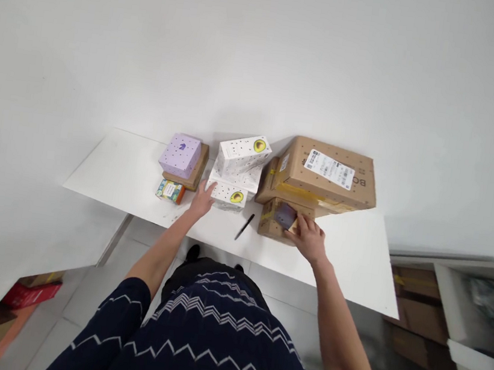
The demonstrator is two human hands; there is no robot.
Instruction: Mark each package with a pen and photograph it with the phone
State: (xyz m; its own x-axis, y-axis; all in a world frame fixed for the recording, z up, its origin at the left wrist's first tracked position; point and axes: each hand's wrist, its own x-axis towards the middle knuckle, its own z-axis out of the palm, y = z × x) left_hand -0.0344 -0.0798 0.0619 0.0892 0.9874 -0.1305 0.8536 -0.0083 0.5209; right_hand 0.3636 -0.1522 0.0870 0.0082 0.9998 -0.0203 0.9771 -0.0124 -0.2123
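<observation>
My left hand rests at the left end of a white box with an avocado picture, thumb and fingers apart. Behind that box, another white avocado box lies tilted on more white packaging. My right hand grips a small dark purple box by its right side, over a small brown carton. Part of the purple box is covered by my fingers. Between my hands, a black pen lies on the white table.
A large labelled carton sits on another carton behind my right hand. At left, a lilac box rests on a brown box, with a small colourful box in front. Shelves with cartons stand at right.
</observation>
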